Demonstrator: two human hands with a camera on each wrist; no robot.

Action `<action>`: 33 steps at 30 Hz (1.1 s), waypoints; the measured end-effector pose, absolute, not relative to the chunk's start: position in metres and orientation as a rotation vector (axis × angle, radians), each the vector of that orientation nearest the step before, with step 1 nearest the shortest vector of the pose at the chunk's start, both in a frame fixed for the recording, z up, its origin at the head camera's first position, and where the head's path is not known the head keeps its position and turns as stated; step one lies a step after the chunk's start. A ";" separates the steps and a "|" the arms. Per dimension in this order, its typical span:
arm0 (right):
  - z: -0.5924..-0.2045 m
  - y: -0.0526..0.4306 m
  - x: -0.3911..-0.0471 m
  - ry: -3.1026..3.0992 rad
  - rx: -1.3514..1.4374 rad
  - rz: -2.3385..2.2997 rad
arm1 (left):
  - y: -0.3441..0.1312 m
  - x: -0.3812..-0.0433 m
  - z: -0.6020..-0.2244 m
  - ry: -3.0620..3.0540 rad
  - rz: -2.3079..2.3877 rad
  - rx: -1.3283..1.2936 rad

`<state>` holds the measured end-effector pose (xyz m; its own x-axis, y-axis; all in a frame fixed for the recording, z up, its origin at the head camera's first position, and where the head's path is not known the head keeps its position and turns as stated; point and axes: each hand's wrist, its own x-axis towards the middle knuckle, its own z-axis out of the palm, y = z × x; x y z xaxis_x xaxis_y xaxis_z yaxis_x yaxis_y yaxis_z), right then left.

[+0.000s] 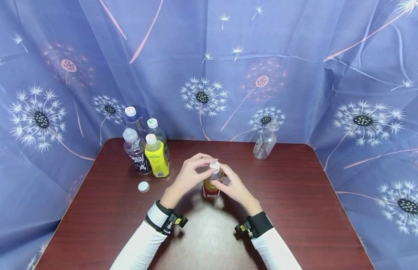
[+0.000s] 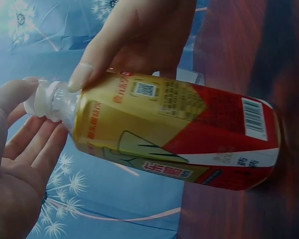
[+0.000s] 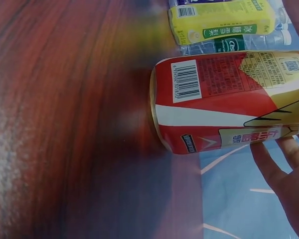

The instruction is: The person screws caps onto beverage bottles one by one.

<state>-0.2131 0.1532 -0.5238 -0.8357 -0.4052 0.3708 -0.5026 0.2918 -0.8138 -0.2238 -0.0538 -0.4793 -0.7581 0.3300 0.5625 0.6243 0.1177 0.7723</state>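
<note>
A plastic bottle with a red and gold label [image 1: 211, 192] stands upright near the middle of the table. My left hand [image 1: 191, 171] pinches its white cap [image 1: 214, 165] from the left, with thumb and fingertips at the cap's sides. Lower down, my right hand [image 1: 236, 188] grips the bottle around its shoulder, thumb on the near side. In the left wrist view the clear neck [image 2: 64, 102] shows between the two hands. The right wrist view shows the barcode on the label [image 3: 187, 82] and some right fingers [image 3: 271, 162] against the bottle's side.
Left of the hands stand several capped bottles, among them a yellow-labelled bottle [image 1: 157, 160] and a dark-labelled bottle [image 1: 139, 155]. A loose white cap [image 1: 143, 186] lies in front of them. At the back right is a clear bottle [image 1: 265, 142], beside the blue dandelion curtain [image 1: 296, 93].
</note>
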 end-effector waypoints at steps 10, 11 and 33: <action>-0.499 0.149 -0.200 -2.422 0.860 1.655 | -0.051 -0.223 -0.484 -2.140 -1.719 -0.922; -0.498 0.149 -0.200 -2.425 0.855 1.660 | -0.051 -0.222 -0.484 -2.142 -1.719 -0.920; -0.539 0.156 -0.217 -2.427 0.878 1.673 | -0.042 -0.218 -0.490 -2.095 -1.603 -0.851</action>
<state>-0.2174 0.1561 -0.5387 -0.8349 -0.4144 0.3622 -0.4860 0.2462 -0.8385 -0.2178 -0.0420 -0.4904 -0.7503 0.2398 0.6161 0.6573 0.1716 0.7338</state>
